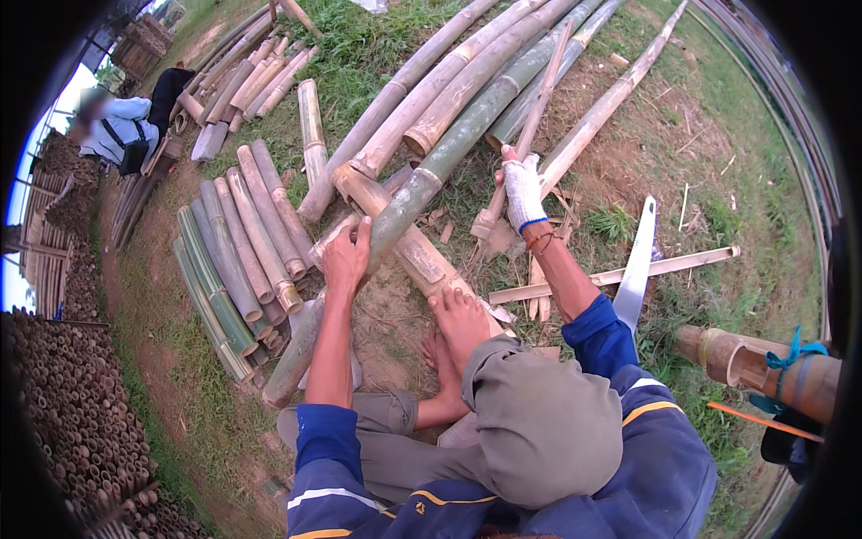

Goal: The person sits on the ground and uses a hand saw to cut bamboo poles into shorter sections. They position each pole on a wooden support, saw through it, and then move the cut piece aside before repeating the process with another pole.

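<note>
My bare left hand [345, 259] grips the near end of a long green bamboo pole [435, 171]. That pole slants away to the upper right and rests across a shorter, thick bamboo piece [415, 251]. One of my bare feet [460, 322] presses on the near part of this thick piece. My right hand [523, 187], in a white glove with the thumb bare, is closed around a narrow bamboo stick [544, 90] just right of the green pole. Beside my right forearm a hand saw [638, 260] shows its pale blade; its handle is hidden behind my sleeve.
Cut bamboo lengths [247, 234] lie in a row at left. Several long poles [431, 90] stretch away ahead. A flat bamboo strip [620, 275] lies right. A thick notched bamboo piece [754, 364] with blue ties is at far right. Another person [126, 130] is at upper left.
</note>
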Available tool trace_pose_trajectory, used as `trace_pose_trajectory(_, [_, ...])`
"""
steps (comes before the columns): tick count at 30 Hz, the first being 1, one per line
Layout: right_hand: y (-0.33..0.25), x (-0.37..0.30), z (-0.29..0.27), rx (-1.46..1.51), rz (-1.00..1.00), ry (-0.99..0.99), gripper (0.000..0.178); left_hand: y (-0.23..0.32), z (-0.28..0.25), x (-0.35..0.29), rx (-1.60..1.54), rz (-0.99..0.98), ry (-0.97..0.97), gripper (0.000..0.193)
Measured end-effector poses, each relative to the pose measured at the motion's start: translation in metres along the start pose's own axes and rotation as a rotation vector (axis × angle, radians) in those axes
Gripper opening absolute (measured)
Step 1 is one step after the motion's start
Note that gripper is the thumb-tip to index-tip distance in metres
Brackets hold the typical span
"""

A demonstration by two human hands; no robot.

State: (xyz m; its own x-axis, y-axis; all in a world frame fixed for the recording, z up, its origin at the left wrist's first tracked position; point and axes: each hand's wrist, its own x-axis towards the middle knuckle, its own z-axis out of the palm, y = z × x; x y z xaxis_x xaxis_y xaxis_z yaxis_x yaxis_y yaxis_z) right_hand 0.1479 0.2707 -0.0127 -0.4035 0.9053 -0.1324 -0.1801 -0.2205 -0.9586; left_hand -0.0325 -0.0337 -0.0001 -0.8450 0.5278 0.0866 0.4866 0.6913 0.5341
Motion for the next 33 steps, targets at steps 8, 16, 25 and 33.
trace_pose_trajectory(8, [0.043, 0.161, 0.04, -0.282, -0.054, 0.382, 0.101, 0.036, 0.003, -0.007, -0.007, 0.056, -0.005, 0.049])
trace_pose_trajectory(16, [0.034, 0.161, 0.043, -0.468, -0.132, 0.342, 0.079, 0.032, 0.001, -0.012, 0.042, 0.053, 0.025, 0.053])
trace_pose_trajectory(25, [0.025, 0.173, 0.039, -0.528, -0.104, 0.422, 0.074, 0.035, 0.005, -0.009, 0.048, 0.06, 0.01, 0.053])
trace_pose_trajectory(33, [0.023, 0.169, 0.042, -0.612, -0.07, 0.429, 0.086, 0.036, 0.003, -0.01, 0.051, 0.032, 0.012, 0.054])
